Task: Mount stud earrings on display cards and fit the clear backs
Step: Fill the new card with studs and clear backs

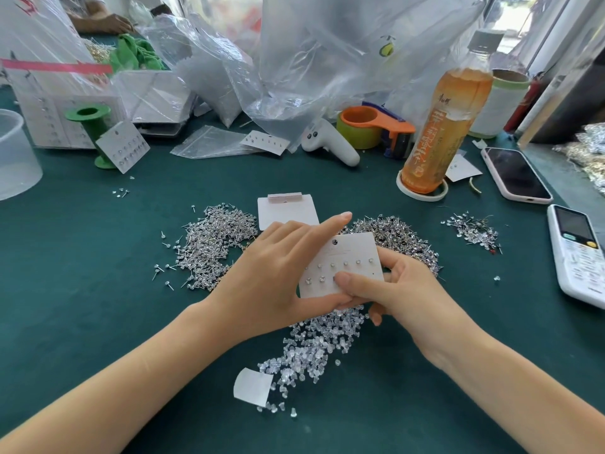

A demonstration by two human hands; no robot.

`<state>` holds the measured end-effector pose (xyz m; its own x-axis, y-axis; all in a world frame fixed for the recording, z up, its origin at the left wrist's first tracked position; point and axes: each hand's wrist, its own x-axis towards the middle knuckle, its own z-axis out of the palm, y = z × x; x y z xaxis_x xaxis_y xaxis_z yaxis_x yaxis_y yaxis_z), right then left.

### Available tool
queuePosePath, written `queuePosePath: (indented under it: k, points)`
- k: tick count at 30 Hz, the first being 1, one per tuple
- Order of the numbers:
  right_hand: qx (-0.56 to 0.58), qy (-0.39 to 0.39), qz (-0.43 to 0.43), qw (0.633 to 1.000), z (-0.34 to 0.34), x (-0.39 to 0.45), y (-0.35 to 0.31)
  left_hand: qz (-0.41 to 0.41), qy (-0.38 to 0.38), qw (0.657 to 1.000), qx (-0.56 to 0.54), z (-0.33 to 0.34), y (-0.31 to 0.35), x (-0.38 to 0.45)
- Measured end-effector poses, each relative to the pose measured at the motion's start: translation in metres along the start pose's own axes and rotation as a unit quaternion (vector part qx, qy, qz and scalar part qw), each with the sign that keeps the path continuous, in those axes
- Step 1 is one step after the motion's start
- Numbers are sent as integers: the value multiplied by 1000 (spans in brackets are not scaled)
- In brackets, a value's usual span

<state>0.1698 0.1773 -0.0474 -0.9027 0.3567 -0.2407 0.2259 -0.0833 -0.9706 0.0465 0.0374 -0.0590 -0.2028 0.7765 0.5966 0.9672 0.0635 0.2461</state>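
Note:
A white display card (352, 253) with several studs in two rows is held above the green table. My left hand (278, 273) grips its left edge, index finger stretched along the top. My right hand (389, 290) holds its lower right, thumb pressed on the second row. Loose stud earrings lie in a pile (212, 244) to the left and another pile (402, 237) behind the card. Clear backs (314, 345) are heaped under my hands. A stack of blank cards (286, 211) lies just behind.
An orange drink bottle (445, 119) stands at right, with two phones (515, 175) (577, 253) beyond it. A tape dispenser (376, 126), plastic bags (327, 60), a green spool (91, 132) with a finished card (122, 145) and a plastic tub (13, 155) line the back.

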Motion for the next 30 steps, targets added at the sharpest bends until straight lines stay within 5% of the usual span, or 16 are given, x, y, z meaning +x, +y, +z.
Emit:
queuePosePath:
  k: [5,10,14,21,30]
  points:
    - [27,26,-35,999,-1,2,5,-10,1,999,-39,0,-1,-1]
    - [61,82,-118,988,-16,5,5,-143,45,985,-82,-1,-17,0]
    - [67,110,-145,981,-24,8,12,-178,-47,979,-86,0,-32,-2]
    - [70,110,-163,978,-22,10,19,-152,-155,970,-107,2,-28,-3]
    - [9,113,-229,967,-18,1,23,-150,-147,971,-116,3,-24,-2]
